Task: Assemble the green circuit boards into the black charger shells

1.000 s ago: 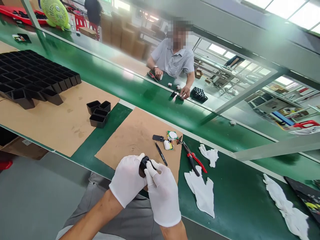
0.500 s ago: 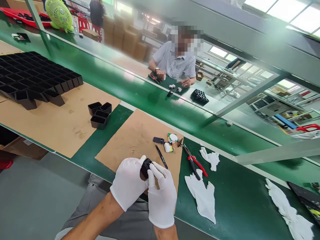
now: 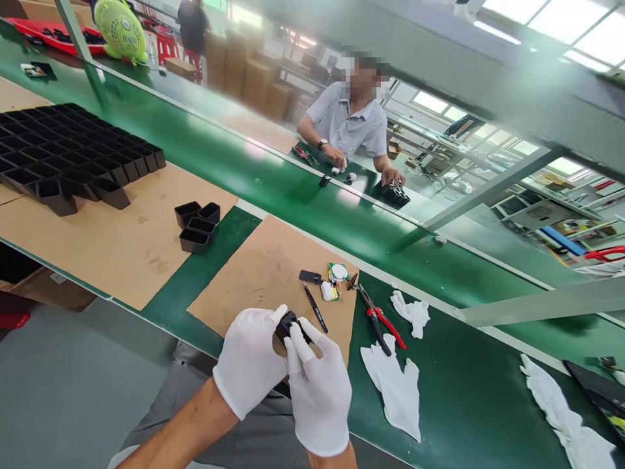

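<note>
Both my hands wear white gloves and meet over the near edge of a brown board. My left hand cups a small black part from the left, fingers closed round it. My right hand grips the same part from the right, its forefinger pressed on top. Just beyond lie a black pen-like tool, a flat black piece, a small green circuit board with a white disc and a white component.
Red-handled pliers and loose white gloves lie right of the board on the green bench. Black trays and three small black cups sit at left. Across the green belt a seated person handles parts.
My hands stay on the black part, with my right forefinger shifting over its top. The person opposite has moved one hand out to the black holder on their side.
</note>
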Motion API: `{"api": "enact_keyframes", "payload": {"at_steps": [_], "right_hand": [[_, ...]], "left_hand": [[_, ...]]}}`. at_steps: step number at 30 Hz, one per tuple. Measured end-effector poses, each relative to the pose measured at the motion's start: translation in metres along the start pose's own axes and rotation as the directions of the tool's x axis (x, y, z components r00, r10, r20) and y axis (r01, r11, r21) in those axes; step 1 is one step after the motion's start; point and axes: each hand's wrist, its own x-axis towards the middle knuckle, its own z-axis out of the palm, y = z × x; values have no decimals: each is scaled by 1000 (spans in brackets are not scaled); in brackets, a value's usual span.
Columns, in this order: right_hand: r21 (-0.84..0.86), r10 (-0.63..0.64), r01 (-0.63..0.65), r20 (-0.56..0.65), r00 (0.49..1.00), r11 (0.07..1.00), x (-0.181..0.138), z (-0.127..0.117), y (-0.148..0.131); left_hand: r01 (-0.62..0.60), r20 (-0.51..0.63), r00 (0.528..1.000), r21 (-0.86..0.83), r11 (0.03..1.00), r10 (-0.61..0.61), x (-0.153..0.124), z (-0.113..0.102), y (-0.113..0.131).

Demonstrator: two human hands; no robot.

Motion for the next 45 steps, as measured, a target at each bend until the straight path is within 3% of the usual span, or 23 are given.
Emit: {"api": "enact_keyframes", "payload": {"at_steps": [3, 6, 12, 17, 22, 24, 27, 29, 31, 35, 40, 42, 45], "right_hand": [[16, -100, 100, 5, 995, 995, 3, -7, 5], [34, -138, 137, 12, 990, 990, -2, 5, 6], [76, -64, 65, -23, 998, 995, -21, 28, 6], [98, 41, -42, 15, 999, 994, -26, 25, 6], [214, 56, -68, 63, 996, 975, -9, 10, 5], [225, 67, -62, -16, 998, 972, 1, -4, 4], [118, 128, -109, -164, 978, 987, 5, -19, 2], [66, 158, -150, -135, 978, 987, -2, -16, 2], [120, 204, -202, -7, 979, 972, -15, -5, 2], [401, 409, -434, 153, 900, 806, -29, 15, 2], [534, 577, -568, 172, 799, 627, -18, -3, -4], [654, 611, -613, 280, 741, 443, -17, -15, -8], [800, 577, -595, 449, 682, 81, -25, -26, -11]], "left_hand": [[-25, -18, 1000, -38, 999, 24, 5, -5, 4], [7, 117, 993, -38, 999, -3, 1, 4, -5], [45, 195, 980, -9, 999, -43, -13, 18, -18], [56, 233, 971, 9, 998, -57, -15, 19, -17], [44, 293, 956, -39, 998, -31, -11, 11, -20], [104, 302, 952, -165, 981, -50, -7, 1, -21], [306, 286, 937, -403, 863, -199, -3, -14, -22], [407, 263, 912, -483, 775, -315, -1, -20, -23], [445, 230, 895, -511, 735, -382, -1, -22, -23], [439, 204, 897, -514, 737, -392, -1, -23, -22], [420, 188, 906, -506, 753, -379, -2, -23, -21], [420, 188, 906, -489, 764, -378, -3, -23, -22], [417, 188, 908, -460, 784, -374, -5, -22, -22]]}}
